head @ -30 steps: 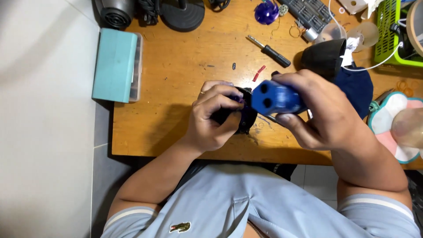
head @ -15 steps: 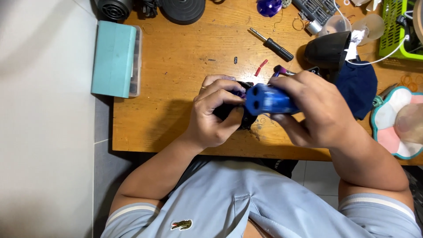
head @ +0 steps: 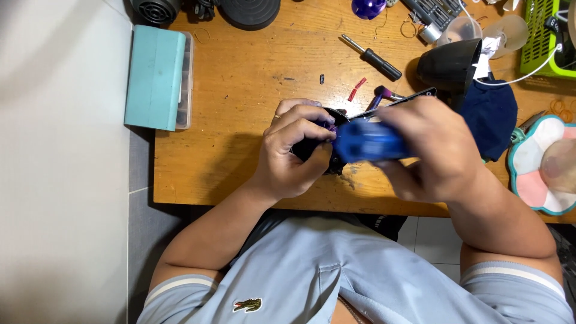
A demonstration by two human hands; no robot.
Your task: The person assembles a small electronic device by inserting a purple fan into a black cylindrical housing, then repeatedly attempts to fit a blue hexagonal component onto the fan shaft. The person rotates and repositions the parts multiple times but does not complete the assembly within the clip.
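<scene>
My right hand (head: 435, 150) is wrapped around a blurred blue plastic housing (head: 369, 142), left hand (head: 294, 153) fingers pinching its black end part (head: 312, 147) above the wooden table (head: 240, 120).

Both hands together over the desk edge; left hand (head: 294, 150) curled; right hand (head: 432, 150) clenched

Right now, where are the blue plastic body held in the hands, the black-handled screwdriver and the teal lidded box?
blue plastic body (head: 369, 143), head view, its rounded top.
black-handled screwdriver (head: 381, 64), head view, its handle.
teal lidded box (head: 155, 78), head view, its lid.
</scene>
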